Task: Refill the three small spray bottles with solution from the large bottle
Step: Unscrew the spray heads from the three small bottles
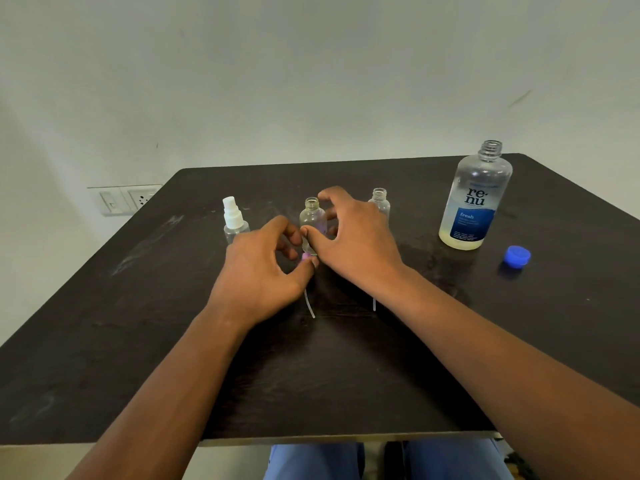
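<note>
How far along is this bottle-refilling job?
Done: the large bottle is uncapped, its blue cap on the table; the middle and right small bottles stand open. In hand: the left hand pinches a pump head by the middle bottle, beside the right hand. Left: the left small bottle is capped; fill levels unclear.

A dark counter (346, 375) stands against a pale wall (311, 81). A switch plate (124, 199) sits on the wall, far left.
</note>
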`<action>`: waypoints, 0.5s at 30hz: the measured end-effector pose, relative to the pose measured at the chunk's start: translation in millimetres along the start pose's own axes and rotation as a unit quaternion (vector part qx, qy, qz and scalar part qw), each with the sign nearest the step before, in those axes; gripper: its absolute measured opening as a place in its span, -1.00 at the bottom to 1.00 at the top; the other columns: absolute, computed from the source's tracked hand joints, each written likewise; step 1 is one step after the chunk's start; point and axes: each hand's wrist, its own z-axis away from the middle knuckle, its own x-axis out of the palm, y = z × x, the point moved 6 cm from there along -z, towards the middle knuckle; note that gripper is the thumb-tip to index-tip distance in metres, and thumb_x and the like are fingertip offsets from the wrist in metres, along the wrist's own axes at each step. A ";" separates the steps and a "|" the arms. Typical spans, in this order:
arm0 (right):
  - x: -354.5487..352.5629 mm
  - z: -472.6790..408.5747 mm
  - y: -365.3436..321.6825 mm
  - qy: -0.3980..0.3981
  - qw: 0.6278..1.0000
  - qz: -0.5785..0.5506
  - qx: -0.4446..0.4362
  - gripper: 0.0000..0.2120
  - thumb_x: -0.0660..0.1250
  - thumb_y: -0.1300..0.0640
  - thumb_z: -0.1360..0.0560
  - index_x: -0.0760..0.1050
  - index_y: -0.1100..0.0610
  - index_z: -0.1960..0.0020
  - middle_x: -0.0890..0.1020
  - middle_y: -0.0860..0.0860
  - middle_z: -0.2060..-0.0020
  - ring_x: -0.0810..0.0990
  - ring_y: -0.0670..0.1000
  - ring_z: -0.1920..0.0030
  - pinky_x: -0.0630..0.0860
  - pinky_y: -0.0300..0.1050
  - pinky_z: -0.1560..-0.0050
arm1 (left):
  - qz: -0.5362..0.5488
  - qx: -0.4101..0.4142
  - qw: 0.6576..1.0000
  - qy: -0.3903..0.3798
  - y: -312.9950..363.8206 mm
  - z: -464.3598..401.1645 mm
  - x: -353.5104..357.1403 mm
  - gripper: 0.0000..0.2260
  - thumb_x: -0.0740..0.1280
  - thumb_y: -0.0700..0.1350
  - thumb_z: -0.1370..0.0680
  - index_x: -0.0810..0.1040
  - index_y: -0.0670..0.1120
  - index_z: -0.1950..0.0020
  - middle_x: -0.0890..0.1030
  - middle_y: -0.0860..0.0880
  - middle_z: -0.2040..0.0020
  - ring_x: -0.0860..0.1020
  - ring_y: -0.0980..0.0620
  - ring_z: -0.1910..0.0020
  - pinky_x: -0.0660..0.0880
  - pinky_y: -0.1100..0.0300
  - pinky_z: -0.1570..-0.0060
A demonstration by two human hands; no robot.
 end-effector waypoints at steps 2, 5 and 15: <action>-5.7 1.5 -3.2 0.023 1.000 0.008 -0.012 -0.50 0.51 -0.05 -0.55 0.51 0.08 -0.42 0.74 -0.02 0.00 0.71 -0.01 0.02 0.65 0.05 -0.11 | 0.001 0.031 0.998 0.052 8.0 2.5 -9.5 -0.81 0.53 0.07 -0.46 0.60 0.05 0.03 0.61 0.22 0.23 0.52 0.22 0.39 0.40 0.21 0.27; -14.5 4.0 -7.5 0.075 0.997 0.009 -0.025 -0.52 0.48 -0.04 -0.57 0.50 0.08 -0.43 0.72 0.00 -0.04 0.70 0.03 -0.04 0.60 0.10 -0.16 | -0.032 0.092 0.977 0.187 24.8 10.9 -34.6 -0.88 0.48 0.02 -0.49 0.61 0.01 0.09 0.51 0.21 0.29 0.45 0.16 0.43 0.33 0.23 0.33; -18.9 7.4 -8.2 0.121 0.988 -0.063 -0.071 -0.71 0.46 0.09 -0.56 0.59 0.07 -0.27 0.67 -0.09 0.06 0.65 -0.09 0.06 0.67 0.11 0.01 | 0.022 -0.146 0.941 0.305 -17.5 10.1 -56.7 -0.58 0.38 0.18 -0.48 0.56 0.09 -0.30 0.58 0.13 -0.20 0.52 0.16 0.25 0.43 0.10 -0.07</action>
